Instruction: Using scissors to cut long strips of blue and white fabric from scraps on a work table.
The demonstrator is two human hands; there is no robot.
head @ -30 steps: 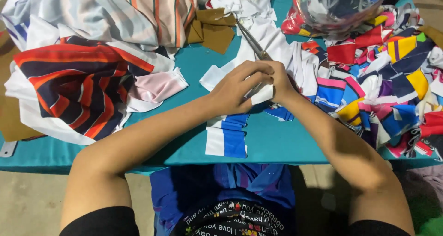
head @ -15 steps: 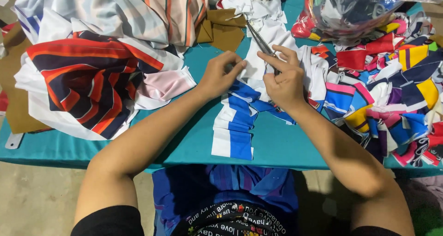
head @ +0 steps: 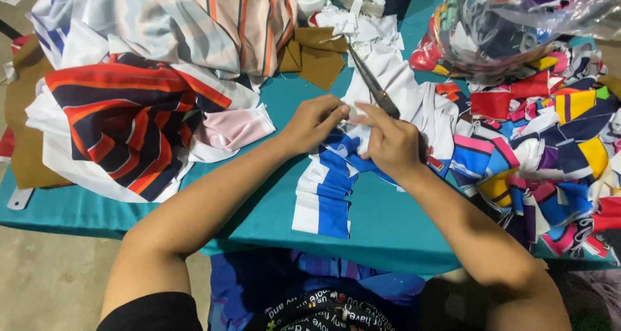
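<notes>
The 2 hands moved apart a bit. The left hand pinches the blue and white cloth strip; the right hand now holds the scissors, blades shut.

To your left on the teal table you have a heap of striped red, navy and white fabric; brown card pieces lie beyond, a clear bag of scraps sits far right above colourful offcuts
</notes>
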